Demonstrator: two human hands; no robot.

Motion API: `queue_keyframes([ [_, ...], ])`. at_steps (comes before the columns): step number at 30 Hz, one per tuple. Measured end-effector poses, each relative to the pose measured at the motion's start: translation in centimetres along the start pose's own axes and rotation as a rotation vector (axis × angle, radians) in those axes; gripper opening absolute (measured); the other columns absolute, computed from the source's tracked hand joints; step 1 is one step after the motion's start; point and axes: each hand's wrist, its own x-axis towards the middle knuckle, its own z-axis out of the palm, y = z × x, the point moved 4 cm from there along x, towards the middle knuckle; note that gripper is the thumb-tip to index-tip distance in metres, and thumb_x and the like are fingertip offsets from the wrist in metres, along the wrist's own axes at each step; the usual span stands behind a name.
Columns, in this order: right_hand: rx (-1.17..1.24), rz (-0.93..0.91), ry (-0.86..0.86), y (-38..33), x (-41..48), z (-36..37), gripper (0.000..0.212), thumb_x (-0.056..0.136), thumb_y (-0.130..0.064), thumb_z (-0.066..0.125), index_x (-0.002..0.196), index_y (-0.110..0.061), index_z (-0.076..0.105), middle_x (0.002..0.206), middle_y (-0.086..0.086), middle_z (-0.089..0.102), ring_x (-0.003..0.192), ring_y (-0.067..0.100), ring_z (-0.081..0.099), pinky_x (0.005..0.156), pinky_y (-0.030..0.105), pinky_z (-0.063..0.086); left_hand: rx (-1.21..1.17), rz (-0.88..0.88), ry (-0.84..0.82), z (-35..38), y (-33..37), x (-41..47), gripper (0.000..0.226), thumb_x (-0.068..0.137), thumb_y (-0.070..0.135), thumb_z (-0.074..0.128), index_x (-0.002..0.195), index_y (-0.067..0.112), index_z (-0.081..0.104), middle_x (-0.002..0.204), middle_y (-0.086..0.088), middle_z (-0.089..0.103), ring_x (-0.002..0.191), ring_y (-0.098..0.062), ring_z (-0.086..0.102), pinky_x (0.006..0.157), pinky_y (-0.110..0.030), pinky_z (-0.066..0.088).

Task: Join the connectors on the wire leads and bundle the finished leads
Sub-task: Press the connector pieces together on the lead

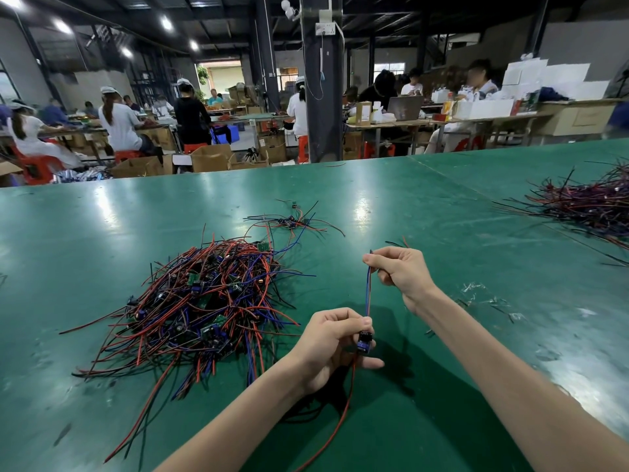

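My left hand (pixel 332 345) pinches a small dark blue component (pixel 364 343) above the green table. From that component a blue and a red wire (pixel 368 294) run straight up to my right hand (pixel 401 274), which pinches their upper ends. A long red lead (pixel 343 413) hangs down from the component toward the table's near edge. A large tangled pile of red, blue and black leads with small green boards (pixel 200 301) lies on the table to the left of my hands.
A smaller cluster of leads (pixel 292 223) lies farther back at the centre. Another big heap of dark and red wires (pixel 592 202) sits at the far right. Clear plastic scraps (pixel 483 298) lie to the right of my right forearm. People work at benches behind the green table (pixel 442 233).
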Motion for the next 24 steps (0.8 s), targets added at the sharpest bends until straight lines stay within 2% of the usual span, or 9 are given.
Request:
queue_keyframes([
  [5, 0.014, -0.001, -0.010, 0.17, 0.11, 0.09, 0.017, 0.078, 0.003, 0.072, 0.065, -0.006, 0.065, 0.051, 0.000, 0.058, 0.036, 0.005, 0.040, 0.040, 0.014, 0.035, 0.006, 0.004, 0.012, -0.06, 0.13, -0.11, 0.023, 0.089, 0.001, 0.057, 0.067, 0.004, 0.053, 0.066, -0.010, 0.051, 0.052, -0.013, 0.059, 0.050, -0.032, 0.055],
  [19, 0.091, -0.004, 0.032, 0.10, -0.18, 0.31, 0.019, 0.078, 0.008, 0.070, 0.064, -0.003, 0.063, 0.052, 0.003, 0.056, 0.033, 0.005, 0.033, 0.038, 0.014, 0.029, 0.005, 0.001, 0.014, -0.07, 0.13, -0.15, 0.023, 0.089, 0.001, 0.056, 0.067, 0.004, 0.053, 0.064, -0.007, 0.055, 0.052, -0.013, 0.059, 0.049, -0.032, 0.055],
  [24, 0.124, -0.018, 0.035, 0.08, -0.32, 0.27, 0.017, 0.079, 0.005, 0.071, 0.066, -0.004, 0.064, 0.049, -0.001, 0.057, 0.035, 0.005, 0.033, 0.039, 0.014, 0.030, -0.008, 0.005, 0.031, -0.04, 0.13, -0.15, 0.023, 0.089, 0.000, 0.056, 0.066, 0.004, 0.053, 0.065, -0.010, 0.052, 0.051, -0.014, 0.058, 0.049, -0.032, 0.055],
])
